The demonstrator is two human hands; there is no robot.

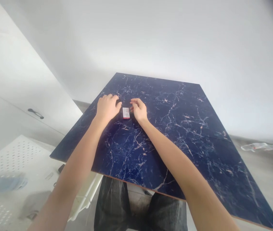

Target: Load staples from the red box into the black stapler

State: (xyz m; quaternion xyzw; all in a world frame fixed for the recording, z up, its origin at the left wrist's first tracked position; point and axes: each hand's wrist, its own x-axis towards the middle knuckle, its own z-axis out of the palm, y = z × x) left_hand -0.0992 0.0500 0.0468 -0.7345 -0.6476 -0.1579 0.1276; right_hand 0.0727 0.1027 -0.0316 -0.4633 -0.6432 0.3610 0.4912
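A small white box with a red edge [126, 113] lies on the dark blue marbled tabletop [150, 166], its printing too small to read. To its left is my left hand [107, 106], fingers bent and thumb apart, holding nothing. My right hand [139, 110] rests just right of the box, its fingers loosely curled with gaps between them. The fingertips of this hand come close to the box's right side; whether they touch it I cannot tell.
White cabinet doors with a dark handle [35, 113] stand at the left. A white perforated surface [18, 154] at the lower left carries a clear plastic bottle [4, 183]. On the floor at the right lies a clear crumpled plastic item [259, 147]. A white wall rises behind the table.
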